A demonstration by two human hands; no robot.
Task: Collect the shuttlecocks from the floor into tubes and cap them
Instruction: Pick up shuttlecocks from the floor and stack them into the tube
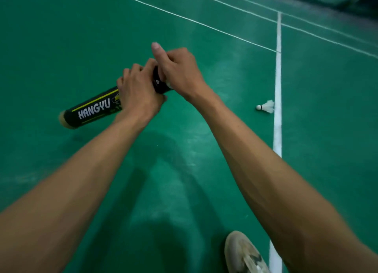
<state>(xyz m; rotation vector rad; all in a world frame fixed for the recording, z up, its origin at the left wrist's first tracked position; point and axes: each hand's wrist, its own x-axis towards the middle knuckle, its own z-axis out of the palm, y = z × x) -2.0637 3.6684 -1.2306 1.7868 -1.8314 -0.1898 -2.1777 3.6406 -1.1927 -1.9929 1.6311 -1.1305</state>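
green lined court floor point(61, 37); left fingers point(134, 69) grip tube point(94, 109), right fingers point(176, 56) wrap its end.

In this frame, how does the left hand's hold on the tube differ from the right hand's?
The left hand grips the black tube round its middle; the right hand curls over its far end. The left hand's fingers wrap the tube; the right hand has one digit sticking out straight. Something white shows under the right hand, not under the left. Both hold the same tube.
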